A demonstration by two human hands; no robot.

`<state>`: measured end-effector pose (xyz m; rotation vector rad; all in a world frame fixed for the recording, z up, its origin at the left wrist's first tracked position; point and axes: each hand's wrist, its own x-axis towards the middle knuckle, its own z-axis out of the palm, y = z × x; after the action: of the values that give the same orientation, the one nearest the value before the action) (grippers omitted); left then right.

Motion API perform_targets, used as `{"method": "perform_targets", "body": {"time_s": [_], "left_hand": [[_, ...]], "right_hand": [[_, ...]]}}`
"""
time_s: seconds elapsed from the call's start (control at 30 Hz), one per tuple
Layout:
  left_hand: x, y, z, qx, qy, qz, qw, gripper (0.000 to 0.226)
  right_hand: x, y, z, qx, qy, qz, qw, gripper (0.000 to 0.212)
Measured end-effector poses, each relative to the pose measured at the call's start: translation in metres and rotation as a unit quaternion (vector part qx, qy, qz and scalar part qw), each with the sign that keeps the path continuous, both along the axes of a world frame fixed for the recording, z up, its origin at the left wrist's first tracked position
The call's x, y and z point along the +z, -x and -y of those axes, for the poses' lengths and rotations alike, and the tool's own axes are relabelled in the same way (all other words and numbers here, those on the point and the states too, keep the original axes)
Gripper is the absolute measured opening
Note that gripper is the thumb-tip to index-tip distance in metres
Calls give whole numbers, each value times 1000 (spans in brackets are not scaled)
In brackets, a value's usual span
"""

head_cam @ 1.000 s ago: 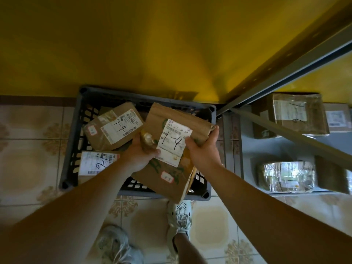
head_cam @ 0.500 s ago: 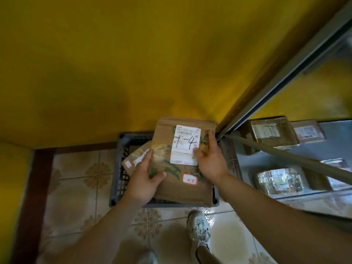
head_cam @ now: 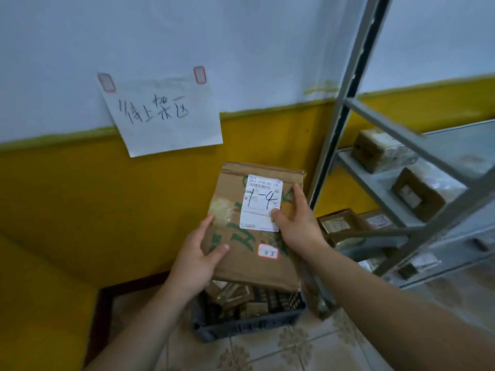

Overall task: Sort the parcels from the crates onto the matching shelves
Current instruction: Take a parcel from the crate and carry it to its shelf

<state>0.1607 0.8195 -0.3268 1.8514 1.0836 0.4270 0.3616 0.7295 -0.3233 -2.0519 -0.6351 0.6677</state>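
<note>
Parcel (head_cam: pixel 250 270), flat brown cardboard (marked 1-4), left hand (head_cam: pixel 195 259), right hand (head_cam: pixel 297 226) gripping

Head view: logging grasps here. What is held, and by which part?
The parcel: left grip on its lower-left edge, right grip on its right edge, thumb on the label.

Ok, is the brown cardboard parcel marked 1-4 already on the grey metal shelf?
No, left hand and right hand hold the parcel above the dark plastic crate, beside the shelf.
</note>
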Motion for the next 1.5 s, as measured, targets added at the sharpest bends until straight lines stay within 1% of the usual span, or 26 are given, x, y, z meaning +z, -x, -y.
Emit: {"method": "perform_targets", "body": {"time_s": [0.1, 0.23, 0.37, 0.5, 0.7, 0.83, 0.93, 1.1, 1.27, 1.37, 1.5], "left_hand": [[44, 10, 28, 6, -52, 22, 998, 64], [85, 23, 79, 32, -102, 48, 993, 64], [114, 34, 138, 51, -146, 61, 986, 64], [136, 44, 194, 55, -170, 58, 982, 64], [157, 56, 262, 23, -191, 79, 978, 65], [162, 60, 303, -29, -198, 92, 975, 65], [157, 57, 333, -66, -194, 93, 974, 65], [140, 27, 400, -130, -174, 98, 971, 64], [143, -24, 462, -172, -156, 104, 967, 64], [147, -68, 500, -191, -164, 104, 962, 65], [148, -148, 565, -231, -155, 111, 954, 64]], "right_hand": [[46, 7, 26, 21, -26, 36, 999, 80], [95, 13, 68, 56, -79, 50, 994, 80], [127, 21, 120, 87, -119, 85, 985, 82], [149, 29, 178, 98, -133, 98, 981, 81], [173, 48, 263, 68, -153, 119, 979, 81], [178, 60, 323, 20, -160, 127, 979, 81], [171, 67, 372, -17, -143, 130, 981, 81], [161, 53, 458, -76, -106, 144, 981, 82], [164, 12, 534, -120, -109, 136, 977, 81], [162, -23, 579, -135, -109, 133, 976, 80], [163, -89, 653, -168, -98, 135, 971, 80]]}}
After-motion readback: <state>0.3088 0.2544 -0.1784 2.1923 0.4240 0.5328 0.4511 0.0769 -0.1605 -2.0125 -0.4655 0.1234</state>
